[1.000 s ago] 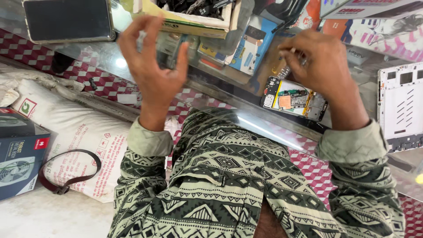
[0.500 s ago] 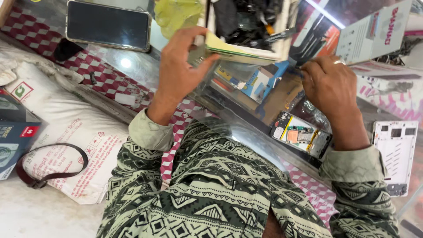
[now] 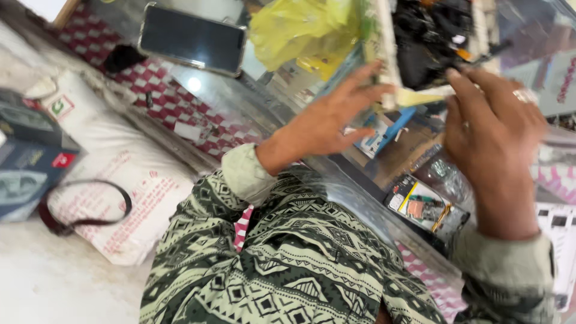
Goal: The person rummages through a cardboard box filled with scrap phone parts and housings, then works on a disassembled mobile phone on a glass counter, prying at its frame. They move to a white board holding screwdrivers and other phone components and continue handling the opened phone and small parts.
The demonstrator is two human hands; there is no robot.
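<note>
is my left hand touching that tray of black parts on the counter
Touching. In the head view the left hand has its fingertips pressed against the pale edge of the tray, with no gap visible, though the picture is motion-blurred.

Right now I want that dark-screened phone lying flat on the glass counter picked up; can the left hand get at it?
Probably yes: the left hand is open, and nothing lies between it and the phone.

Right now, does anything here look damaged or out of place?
Yes. An opened phone lies on the glass counter with its back off and its inner parts bare, below the right hand.
</note>
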